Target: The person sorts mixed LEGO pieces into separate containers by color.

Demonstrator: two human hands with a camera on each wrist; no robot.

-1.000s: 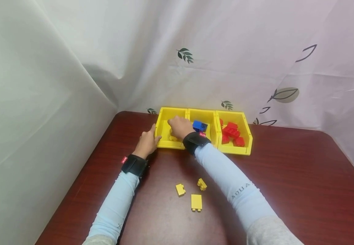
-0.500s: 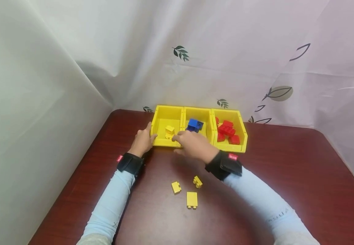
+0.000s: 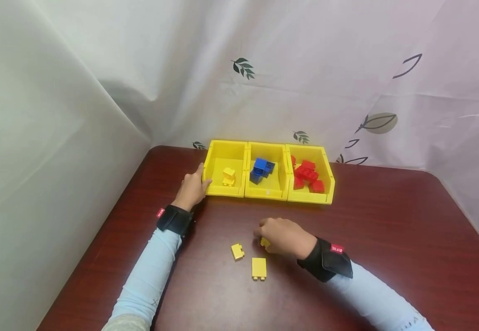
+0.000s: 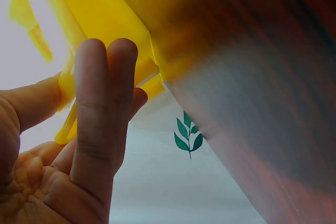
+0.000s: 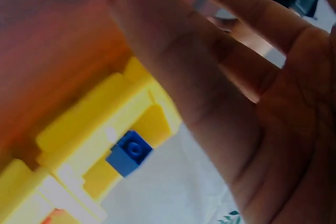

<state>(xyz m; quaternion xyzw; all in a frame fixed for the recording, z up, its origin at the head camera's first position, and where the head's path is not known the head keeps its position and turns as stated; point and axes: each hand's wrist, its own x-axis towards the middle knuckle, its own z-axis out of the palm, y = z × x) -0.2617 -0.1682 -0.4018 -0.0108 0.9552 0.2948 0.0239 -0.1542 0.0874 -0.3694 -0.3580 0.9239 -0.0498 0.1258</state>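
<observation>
Three yellow bins stand in a row at the table's far side. The left bin [image 3: 222,148] holds yellow bricks [image 3: 228,176], the middle bin [image 3: 282,184] blue bricks [image 3: 261,168], the right bin [image 3: 328,184] red bricks [image 3: 307,175]. My left hand [image 3: 191,186] rests with straight fingers [image 4: 100,103] against the left bin's near-left corner [image 4: 115,19]. My right hand [image 3: 282,235] lies palm down over a small yellow brick [image 3: 265,242] on the table, fingers stretched [image 5: 210,87]; most of that brick is hidden. Two more yellow bricks [image 3: 237,251] [image 3: 258,268] lie just left of it.
The dark red table [image 3: 388,239] is walled in by white curtains with leaf prints [image 3: 243,66] at the back and on the left. The right wrist view shows a bin wall [image 5: 94,129] and a blue brick [image 5: 129,152] beyond the fingers.
My right hand has drawn back from the left bin, leaving yellow bricks inside, and come down over the small yellow brick on the table. The left hand has stayed at the bin.
</observation>
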